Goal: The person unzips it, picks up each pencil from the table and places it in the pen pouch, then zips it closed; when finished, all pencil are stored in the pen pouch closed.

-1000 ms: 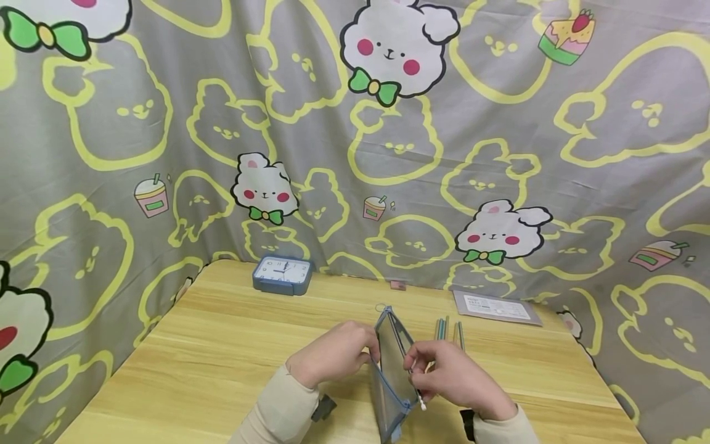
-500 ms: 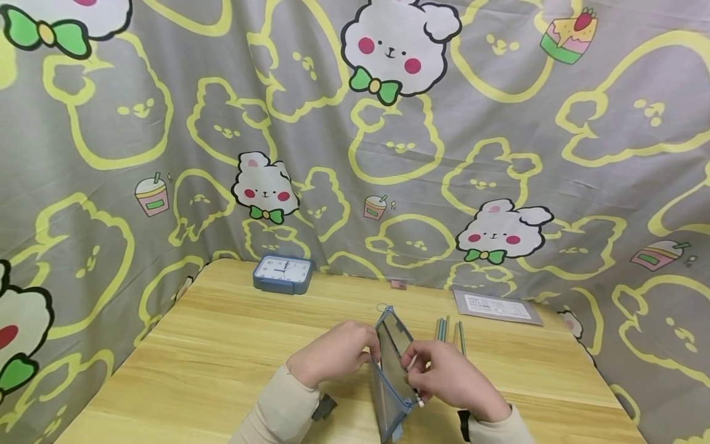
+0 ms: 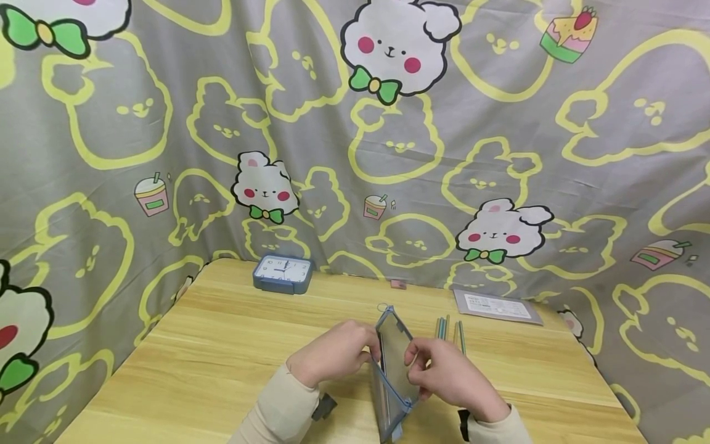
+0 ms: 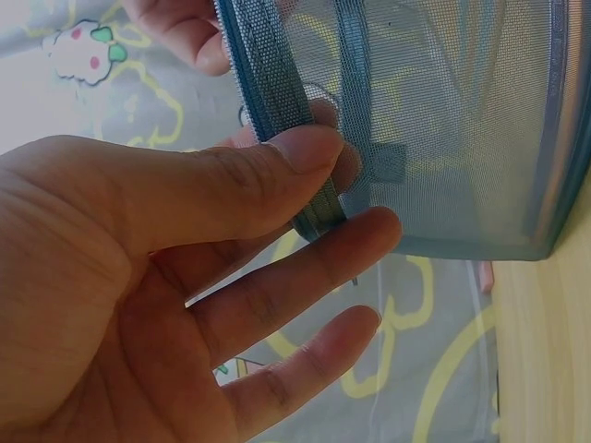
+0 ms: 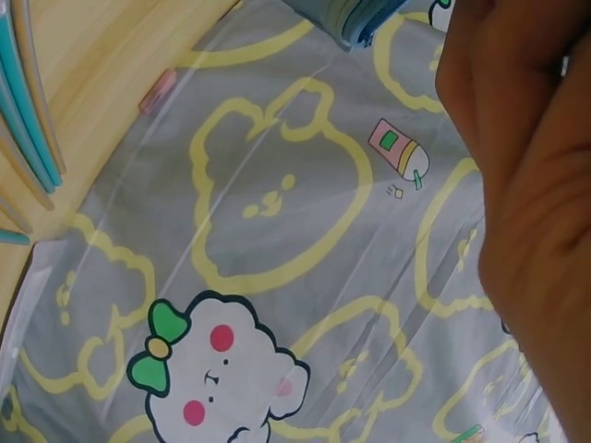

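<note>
An unzipped blue mesh pencil case (image 3: 400, 354) stands upright, its mouth spread wide between my hands. My left hand (image 3: 338, 348) pinches one zipper edge between thumb and index finger, the other fingers spread loosely in the left wrist view. At the opposite edge, my right hand (image 3: 446, 373) has its thumb and fingers curled in, pinching at the rim. Long thin pencils (image 4: 560, 111) show through the mesh inside the case. Only the back of the right hand (image 5: 522, 175) appears in the right wrist view, with its fingertips hidden.
Several teal and gold pencils (image 3: 442, 328) lie behind the right hand. A blue clock (image 3: 283, 274) sits at the back left of the wooden table (image 3: 222, 345). A grey labelled card (image 3: 496, 307) and a small pink eraser-like block (image 3: 398, 284) lie along the curtain (image 3: 333, 123).
The white-ended pencil at my right hand has slid down from the rim into the case and its end no longer shows. My left hand has stayed at the zipper edge.
</note>
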`<state>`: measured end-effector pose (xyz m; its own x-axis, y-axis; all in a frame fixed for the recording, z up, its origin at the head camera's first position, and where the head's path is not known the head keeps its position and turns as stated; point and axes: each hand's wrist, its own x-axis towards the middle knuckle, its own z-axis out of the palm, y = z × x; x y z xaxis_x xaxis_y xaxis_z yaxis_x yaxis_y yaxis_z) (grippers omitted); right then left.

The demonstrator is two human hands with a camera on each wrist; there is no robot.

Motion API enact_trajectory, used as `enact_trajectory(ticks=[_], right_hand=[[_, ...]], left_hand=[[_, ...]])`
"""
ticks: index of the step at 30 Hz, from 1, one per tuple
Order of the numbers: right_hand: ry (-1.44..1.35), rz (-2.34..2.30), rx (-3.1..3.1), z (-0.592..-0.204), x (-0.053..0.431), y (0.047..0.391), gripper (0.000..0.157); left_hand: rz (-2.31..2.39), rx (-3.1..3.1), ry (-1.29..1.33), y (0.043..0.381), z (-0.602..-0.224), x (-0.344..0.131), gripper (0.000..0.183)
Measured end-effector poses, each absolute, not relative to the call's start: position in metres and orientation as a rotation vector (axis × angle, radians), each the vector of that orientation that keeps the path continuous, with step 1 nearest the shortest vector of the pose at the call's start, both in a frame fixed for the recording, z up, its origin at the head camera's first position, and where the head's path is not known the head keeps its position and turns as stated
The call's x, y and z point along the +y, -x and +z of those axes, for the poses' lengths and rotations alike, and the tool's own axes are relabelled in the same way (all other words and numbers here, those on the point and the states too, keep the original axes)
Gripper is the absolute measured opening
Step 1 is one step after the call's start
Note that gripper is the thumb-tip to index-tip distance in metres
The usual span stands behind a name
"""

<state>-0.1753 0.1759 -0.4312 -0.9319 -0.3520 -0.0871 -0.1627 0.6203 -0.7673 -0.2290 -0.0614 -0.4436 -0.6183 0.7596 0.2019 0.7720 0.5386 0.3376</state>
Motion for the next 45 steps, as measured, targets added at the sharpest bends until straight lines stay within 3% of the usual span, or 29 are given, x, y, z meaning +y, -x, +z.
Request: enact_trajectory(ticks=[7,12,14,19,22,34,45], right_hand=[[0.293,-1.203,2.669,-0.432,0.201,0.18,0.016],[0.052,-0.899,2.903,-0.446,0.23,0.19,0.011],[-0.02,-0.74,2.971,-0.455,0.242,0.195,0.014],[-0.109,-0.595,2.993,-0.475,0.264,0.204,0.042],[-0.131,-0.552,3.003,-0.485,0.271,0.209,0.048],[-0.128,-0.541,3.014,-0.504,0.272,0.212,0.038],[-0.111,-0.54,3.075,-0.509,0.252,0.213,0.015]], left_hand=[[-0.627,-2.725,1.357,0.229,-0.443,-0.062,0.019],[-0.621,-2.736,1.355,0.228,-0.442,-0.061,0.017],[-0.613,-2.737,1.353,0.228,-0.442,-0.061,0.016],[-0.596,-2.732,1.352,0.228,-0.442,-0.061,0.015],[-0.598,-2.731,1.352,0.228,-0.443,-0.061,0.015],[-0.597,-2.709,1.364,0.227,-0.443,-0.062,0.015],[-0.589,-2.722,1.358,0.227,-0.443,-0.062,0.014]])
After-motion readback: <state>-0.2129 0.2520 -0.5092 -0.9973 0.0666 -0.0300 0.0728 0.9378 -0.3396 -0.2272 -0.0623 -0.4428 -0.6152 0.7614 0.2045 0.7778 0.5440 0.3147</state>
